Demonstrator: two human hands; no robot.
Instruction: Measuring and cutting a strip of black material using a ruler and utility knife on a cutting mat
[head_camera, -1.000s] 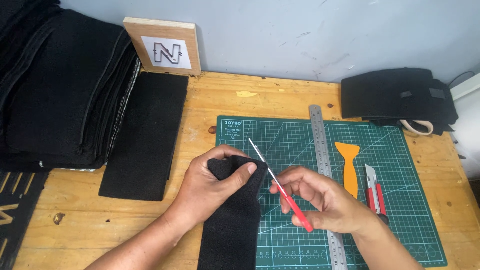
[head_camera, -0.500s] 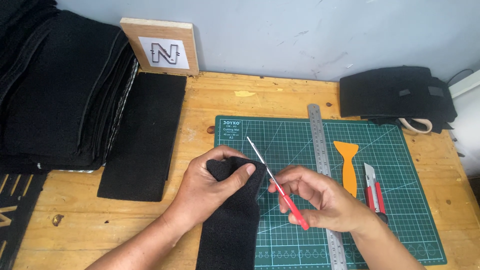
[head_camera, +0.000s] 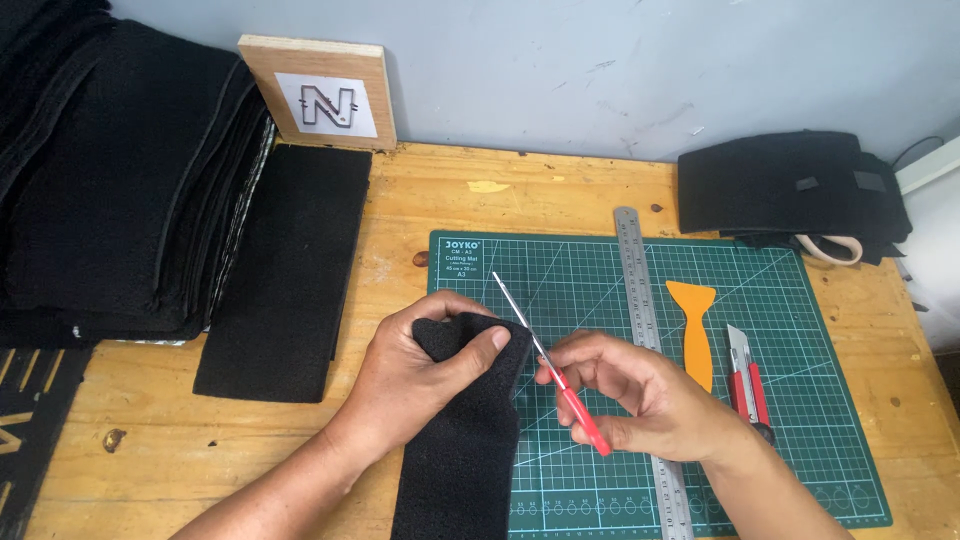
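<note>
Gripping the far end of a long black felt strip (head_camera: 460, 440), the left hand (head_camera: 415, 375) closes thumb-over to steady it at the green cutting mat's (head_camera: 800, 420) left edge. The strip runs near-to-far. The right hand (head_camera: 650, 400) curls around red-handled scissors (head_camera: 548, 362), blades pointing far-left along its right edge.

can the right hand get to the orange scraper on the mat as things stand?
Probably not without letting go first: the right hand holds the red-handled scissors. The path itself looks free; the orange scraper lies uncovered on the green cutting mat, just past the steel ruler.
</note>
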